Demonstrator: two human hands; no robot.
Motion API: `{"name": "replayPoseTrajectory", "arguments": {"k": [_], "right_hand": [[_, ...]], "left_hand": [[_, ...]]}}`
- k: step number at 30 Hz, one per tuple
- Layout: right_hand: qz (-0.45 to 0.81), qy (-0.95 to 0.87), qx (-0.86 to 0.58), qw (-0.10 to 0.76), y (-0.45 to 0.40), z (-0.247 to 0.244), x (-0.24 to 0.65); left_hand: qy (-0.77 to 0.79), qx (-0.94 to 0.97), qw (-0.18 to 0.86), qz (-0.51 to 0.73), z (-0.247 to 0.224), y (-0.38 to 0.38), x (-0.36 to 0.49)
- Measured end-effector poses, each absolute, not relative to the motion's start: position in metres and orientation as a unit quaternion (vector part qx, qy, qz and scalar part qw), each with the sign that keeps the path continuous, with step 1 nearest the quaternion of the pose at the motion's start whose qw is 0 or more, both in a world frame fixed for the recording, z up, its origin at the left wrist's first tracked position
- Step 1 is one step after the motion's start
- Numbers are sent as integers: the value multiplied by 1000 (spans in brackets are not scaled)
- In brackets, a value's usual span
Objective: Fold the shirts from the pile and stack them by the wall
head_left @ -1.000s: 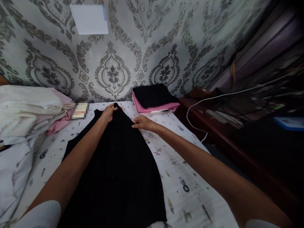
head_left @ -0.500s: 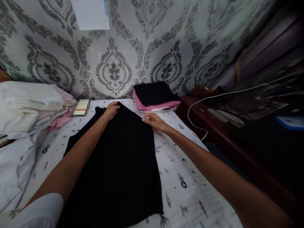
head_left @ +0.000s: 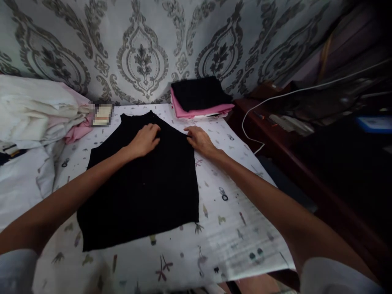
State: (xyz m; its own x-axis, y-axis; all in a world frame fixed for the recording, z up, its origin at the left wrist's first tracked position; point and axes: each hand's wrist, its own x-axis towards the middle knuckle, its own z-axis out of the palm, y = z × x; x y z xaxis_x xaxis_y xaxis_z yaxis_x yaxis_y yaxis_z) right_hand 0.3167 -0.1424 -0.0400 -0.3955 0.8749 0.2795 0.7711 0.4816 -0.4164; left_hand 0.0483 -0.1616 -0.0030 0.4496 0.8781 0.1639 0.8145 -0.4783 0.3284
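A black sleeveless top [head_left: 143, 188] lies spread flat on a white patterned sheet [head_left: 245, 245], its narrow neck end pointing toward the wall. My left hand [head_left: 144, 139] rests on the upper part of the top, fingers stretched out and thumb apart, pinching no cloth. At the top's right armhole edge is my right hand [head_left: 200, 139], its fingers spread and loosely bent. The right fingertips touch or hover just over the edge; which of these I cannot tell.
Folded black and pink clothes [head_left: 202, 98] are stacked by the wall. A heap of white and pink clothes [head_left: 39, 110] lies left, beside a small blurred packet [head_left: 102, 115]. To the right, a white cable [head_left: 275, 96] crosses a dark red wooden ledge [head_left: 260, 122].
My left hand has let go of the neck corner and moved nearer onto the top. My right hand's pinch has loosened. The view has tilted down, showing the whole hem.
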Motion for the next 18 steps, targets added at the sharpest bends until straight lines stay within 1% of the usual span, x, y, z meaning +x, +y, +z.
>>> {"name": "replayPoseTrajectory", "arguments": {"k": [2, 4, 6, 9, 15, 18], "right_hand": [[103, -818, -511, 242, -155, -40, 317], [103, -806, -528, 246, -171, -38, 318], [115, -796, -539, 251, -192, -34, 319], [140, -786, -541, 264, -232, -28, 322], [205, -770, -515, 316, -312, -21, 325], [242, -755, -515, 327, -340, -18, 326]], "left_hand": [[415, 897, 97, 121, -1, -209, 56], [352, 923, 92, 127, 5, -255, 66], [312, 937, 87, 134, 13, -295, 78], [265, 957, 68, 99, 21, -337, 97], [246, 969, 2, 17, 9, -364, 122], [238, 971, 24, 8, 10, -366, 128]]}}
